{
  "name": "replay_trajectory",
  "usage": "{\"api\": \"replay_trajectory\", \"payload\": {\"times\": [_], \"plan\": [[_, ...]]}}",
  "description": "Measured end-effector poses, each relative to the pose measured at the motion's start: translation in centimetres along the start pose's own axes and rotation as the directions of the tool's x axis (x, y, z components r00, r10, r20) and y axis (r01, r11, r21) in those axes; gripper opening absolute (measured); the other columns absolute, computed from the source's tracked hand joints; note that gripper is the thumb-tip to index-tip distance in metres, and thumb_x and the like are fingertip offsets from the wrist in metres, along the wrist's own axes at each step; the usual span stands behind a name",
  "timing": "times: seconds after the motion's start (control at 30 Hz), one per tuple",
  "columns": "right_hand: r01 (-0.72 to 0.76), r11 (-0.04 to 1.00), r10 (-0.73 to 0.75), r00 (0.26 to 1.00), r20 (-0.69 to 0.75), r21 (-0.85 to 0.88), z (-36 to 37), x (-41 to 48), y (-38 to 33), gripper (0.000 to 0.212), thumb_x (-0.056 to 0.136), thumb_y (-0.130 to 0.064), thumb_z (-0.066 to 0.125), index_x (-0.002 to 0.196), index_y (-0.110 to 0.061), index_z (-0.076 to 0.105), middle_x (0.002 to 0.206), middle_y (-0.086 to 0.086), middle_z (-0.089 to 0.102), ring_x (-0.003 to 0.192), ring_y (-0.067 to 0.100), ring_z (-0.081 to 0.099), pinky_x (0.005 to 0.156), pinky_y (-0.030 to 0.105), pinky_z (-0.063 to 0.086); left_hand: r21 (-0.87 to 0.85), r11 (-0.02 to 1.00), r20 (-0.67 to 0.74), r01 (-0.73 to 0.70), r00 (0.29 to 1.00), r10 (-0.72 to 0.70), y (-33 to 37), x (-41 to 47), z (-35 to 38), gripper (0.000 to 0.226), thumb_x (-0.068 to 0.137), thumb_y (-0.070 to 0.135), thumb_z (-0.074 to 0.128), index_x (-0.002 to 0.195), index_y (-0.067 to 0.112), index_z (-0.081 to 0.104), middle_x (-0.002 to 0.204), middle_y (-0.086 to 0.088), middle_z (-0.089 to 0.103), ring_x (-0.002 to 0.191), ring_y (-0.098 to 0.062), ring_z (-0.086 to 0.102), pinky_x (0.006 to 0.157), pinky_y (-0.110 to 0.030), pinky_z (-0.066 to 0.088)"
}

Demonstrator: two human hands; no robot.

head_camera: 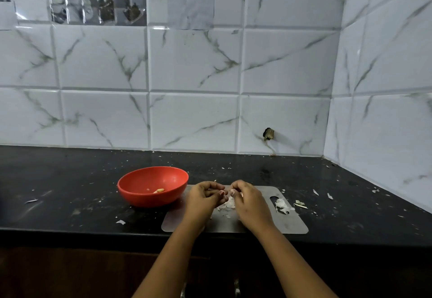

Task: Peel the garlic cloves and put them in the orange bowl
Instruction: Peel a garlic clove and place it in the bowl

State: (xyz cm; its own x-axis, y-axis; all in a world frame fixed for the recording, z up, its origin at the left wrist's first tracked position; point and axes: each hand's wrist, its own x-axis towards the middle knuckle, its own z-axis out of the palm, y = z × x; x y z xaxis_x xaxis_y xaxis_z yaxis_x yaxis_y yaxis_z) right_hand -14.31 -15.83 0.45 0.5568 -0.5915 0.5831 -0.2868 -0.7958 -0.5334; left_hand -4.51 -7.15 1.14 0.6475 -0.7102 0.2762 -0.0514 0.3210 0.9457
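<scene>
An orange bowl [142, 189] stands on the black counter, left of a steel cutting board [289, 224]. One peeled clove [160, 190] lies inside the bowl. My left hand [203, 198] and my right hand [249, 200] meet over the board's middle, fingertips pinched together on a small garlic clove [226, 193] that is mostly hidden by the fingers. White garlic skins [228, 204] lie in a heap on the board just under my hands.
More skins [281, 205] rest on the board's handle slot, and scraps [299, 203] lie beside it on the black counter [70, 192]. Flakes are scattered over the counter. Tiled walls [194, 64] close the back and the right side.
</scene>
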Motion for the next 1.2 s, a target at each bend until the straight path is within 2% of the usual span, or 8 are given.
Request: {"api": "replay_trajectory", "payload": {"times": [0.23, 0.37, 0.43, 0.6, 0.77, 0.97, 1.1, 1.2], "plan": [[-0.092, 0.996, 0.092, 0.995, -0.044, 0.012, -0.58, -0.32, -0.02, 0.014, 0.092, -0.024, 0.06, 0.098, -0.023, 0.072, 0.092, -0.008, 0.071, 0.083, 0.009, 0.064, 0.067, 0.024, 0.049, -0.026, 0.999, 0.001, 0.018, 1.0, -0.018, 0.19, 0.02, -0.26, 0.013, 0.084, -0.015, 0.056, 0.088, -0.003, 0.06, 0.078, -0.02, 0.065, 0.059, -0.013, 0.068, 0.06, -0.019, 0.057], [-0.135, 0.99, 0.137, 0.989, -0.047, 0.052, -0.64, -0.28, -0.04, 0.003, 0.083, -0.023, 0.071, 0.081, -0.024, 0.07, 0.073, -0.011, 0.066, 0.071, 0.007, 0.063, 0.061, 0.024, 0.051, -0.023, 0.999, 0.0, 0.024, 1.0, -0.024, 0.23, 0.01, -0.13, 0.014, 0.085, -0.014, 0.056, 0.088, -0.002, 0.061, 0.078, -0.018, 0.067, 0.06, -0.014, 0.067, 0.061, -0.02, 0.057], [-0.115, 0.991, 0.118, 0.992, -0.042, 0.067, -0.48, -0.28, 0.01, 0.011, 0.086, -0.017, 0.066, 0.081, -0.026, 0.069, 0.075, -0.011, 0.067, 0.066, 0.006, 0.062, 0.064, 0.028, 0.055, -0.014, 0.999, -0.007, 0.039, 0.999, -0.039, 0.23, 0.05, -0.07, 0.014, 0.086, -0.012, 0.056, 0.084, 0.0, 0.063, 0.075, -0.015, 0.067, 0.058, -0.012, 0.066, 0.062, -0.019, 0.057], [-0.097, 0.994, 0.097, 0.995, 0.004, 0.05, -0.47, -0.21, 0.17, 0.017, 0.095, -0.021, 0.053, 0.1, -0.027, 0.069, 0.085, -0.01, 0.071, 0.064, 0.001, 0.058, 0.058, 0.019, 0.046, 0.019, 0.999, -0.051, 0.038, 0.998, -0.037, 0.1, 0.19, -0.01, 0.011, 0.087, -0.008, 0.057, 0.085, 0.0, 0.064, 0.07, -0.013, 0.066, 0.054, -0.01, 0.063, 0.057, -0.018, 0.054], [-0.082, 0.992, 0.082, 0.997, 0.004, 0.099, -0.55, -0.28, -0.08, 0.004, 0.088, -0.03, 0.064, 0.091, -0.03, 0.068, 0.08, -0.011, 0.069, 0.071, 0.006, 0.063, 0.066, 0.031, 0.054, 0.056, 0.998, -0.09, 0.031, 0.996, -0.026, -0.29, 0.39, -0.21, 0.007, 0.085, -0.006, 0.061, 0.088, -0.002, 0.066, 0.069, -0.014, 0.066, 0.059, -0.014, 0.063, 0.055, -0.018, 0.053], [-0.047, 0.998, 0.047, 0.999, 0.002, 0.049, -0.71, -0.39, -0.32, 0.011, 0.09, -0.031, 0.062, 0.096, -0.028, 0.07, 0.082, -0.013, 0.067, 0.071, 0.004, 0.062, 0.066, 0.027, 0.053, 0.098, 0.995, -0.089, 0.016, 0.996, -0.007, -0.45, 0.44, -0.24, 0.01, 0.083, -0.006, 0.064, 0.092, -0.003, 0.065, 0.07, -0.014, 0.068, 0.057, -0.013, 0.065, 0.056, -0.018, 0.054], [-0.038, 0.999, 0.038, 0.999, 0.021, -0.008, -0.59, -0.46, -0.3, 0.011, 0.09, -0.031, 0.058, 0.097, -0.028, 0.066, 0.079, -0.015, 0.064, 0.065, 0.002, 0.056, 0.059, 0.021, 0.043, 0.107, 0.994, -0.077, 0.0, 0.997, 0.008, -0.27, 0.29, -0.07, 0.005, 0.082, -0.006, 0.065, 0.086, -0.004, 0.064, 0.066, -0.013, 0.066, 0.053, -0.011, 0.063, 0.055, -0.018, 0.054], [0.004, 0.996, 0.0, 0.999, 0.055, -0.089, -0.51, -0.52, -0.47, 0.015, 0.092, -0.03, 0.052, 0.099, -0.023, 0.063, 0.087, -0.008, 0.068, 0.073, 0.01, 0.059, 0.067, 0.029, 0.048, 0.102, 0.995, -0.061, 0.0, 0.998, 0.006, -0.24, 0.26, -0.05, 0.004, 0.082, -0.006, 0.065, 0.086, -0.004, 0.065, 0.067, -0.013, 0.066, 0.052, -0.009, 0.063, 0.054, -0.017, 0.053]]}}
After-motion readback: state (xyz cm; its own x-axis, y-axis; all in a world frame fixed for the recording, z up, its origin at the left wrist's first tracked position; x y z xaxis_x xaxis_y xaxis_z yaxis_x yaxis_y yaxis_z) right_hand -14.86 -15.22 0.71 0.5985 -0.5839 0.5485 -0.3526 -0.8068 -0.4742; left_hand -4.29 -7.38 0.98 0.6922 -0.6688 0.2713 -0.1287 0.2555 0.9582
